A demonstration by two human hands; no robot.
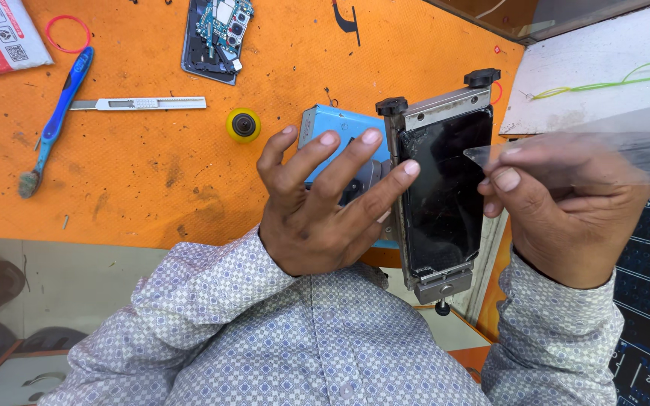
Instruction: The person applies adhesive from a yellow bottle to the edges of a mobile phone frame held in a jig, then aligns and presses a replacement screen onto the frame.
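Left hand (325,207) spread, fingertips steadying the phone (444,192) clamped in the metal jig (436,113); right hand (566,207) pinches clear film (566,146) at its edge. Risk: film sags, lands skewed.

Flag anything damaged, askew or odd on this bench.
A phone lies opened, its circuit board bare, at the mat's far edge. The clamped screen looks chipped along its lower edge. The toothbrush bristles look dirty.
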